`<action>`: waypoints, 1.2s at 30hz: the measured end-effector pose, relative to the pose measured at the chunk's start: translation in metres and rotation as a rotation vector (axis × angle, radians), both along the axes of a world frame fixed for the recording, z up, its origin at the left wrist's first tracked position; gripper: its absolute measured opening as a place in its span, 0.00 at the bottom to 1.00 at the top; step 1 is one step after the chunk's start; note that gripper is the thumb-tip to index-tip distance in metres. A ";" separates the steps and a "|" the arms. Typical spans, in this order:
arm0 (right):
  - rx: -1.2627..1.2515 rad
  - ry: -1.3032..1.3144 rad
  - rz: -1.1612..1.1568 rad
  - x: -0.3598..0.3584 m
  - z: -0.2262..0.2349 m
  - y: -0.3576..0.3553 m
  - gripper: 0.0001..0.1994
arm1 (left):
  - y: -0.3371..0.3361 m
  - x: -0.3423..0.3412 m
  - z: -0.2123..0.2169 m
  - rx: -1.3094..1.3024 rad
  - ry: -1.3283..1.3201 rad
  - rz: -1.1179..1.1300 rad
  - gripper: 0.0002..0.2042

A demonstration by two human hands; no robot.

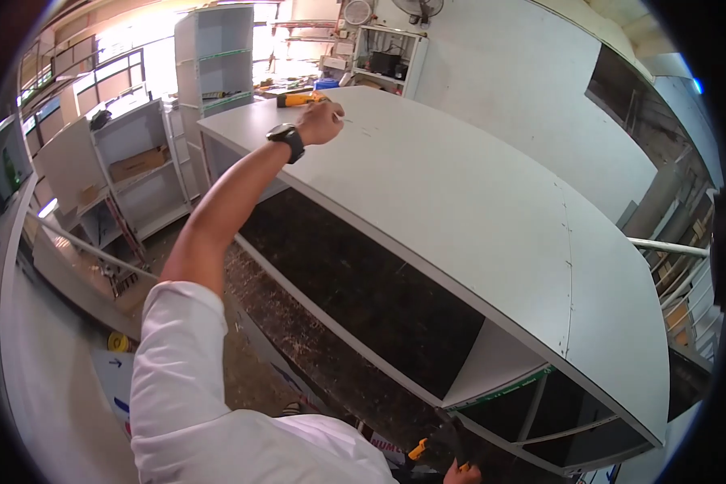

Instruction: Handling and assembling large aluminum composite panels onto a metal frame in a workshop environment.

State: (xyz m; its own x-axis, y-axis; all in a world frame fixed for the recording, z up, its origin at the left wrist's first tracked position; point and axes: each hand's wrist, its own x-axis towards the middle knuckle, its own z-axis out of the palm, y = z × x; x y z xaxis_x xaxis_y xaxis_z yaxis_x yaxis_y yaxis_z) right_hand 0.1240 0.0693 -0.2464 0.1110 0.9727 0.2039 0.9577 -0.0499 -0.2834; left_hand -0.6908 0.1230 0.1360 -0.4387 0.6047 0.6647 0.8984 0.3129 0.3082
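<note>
My left arm, with a dark watch on the wrist, stretches to the far left part of a large pale panel [444, 185]. Over that surface my left hand [321, 123] is closed, fingers curled together; what they hold, if anything, is too small to name. Several tiny dark slivers, perhaps screws, lie on the panel just right of it. Beside the hand rests an orange and black tool [298, 99]. At the bottom edge, partly cut off, my right hand [462, 473] is closed round a black and yellow power tool [418, 448], whose exact kind is unclear.
The panel tops a long cabinet frame with dark open bays and a divider [496, 359]. Pale shelf units [214, 56] stand at the far left, and a white rack [387, 60] is behind. Boards and pipes [673, 210] lean at the right. Sawdust covers the dark surface below.
</note>
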 end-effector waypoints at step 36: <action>0.180 1.073 -0.145 -0.206 0.038 -0.077 0.12 | -0.088 0.210 -0.044 0.250 -0.638 -1.233 0.05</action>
